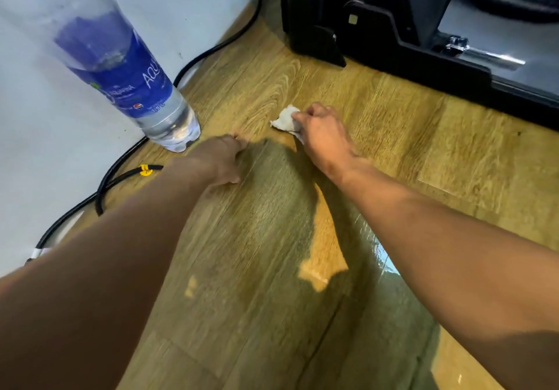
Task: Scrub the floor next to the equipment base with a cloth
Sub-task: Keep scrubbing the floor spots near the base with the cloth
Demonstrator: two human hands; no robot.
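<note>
Nearest the lens: two bare forearms (121, 253), extended forward and down over the wood-grain floor (393, 159). Left hand (222, 159): palm down, pressed on the floor, holding nothing; placed as a brace near the water bottle (130, 81) standing by the wall (45, 147). Right hand (320, 131): fingers curled round a small crumpled white cloth (286, 119), pressing it onto the floor; part of the cloth exposed on the far-left side of the fist. Hands apart, bare floor between them.

Key relation: black equipment base (378, 48) beyond and to the right of the cloth, not touching it, a strip of bare floor between. Front edge of the base running diagonally, from top centre down toward the right border. Right hand clearly nearer the base than the left. Judged requirement for the next stroke: travel forward-right toward that edge, then along it, parallel to its long axis. Black cable (211, 54) along the wall, well apart from the cloth.
</note>
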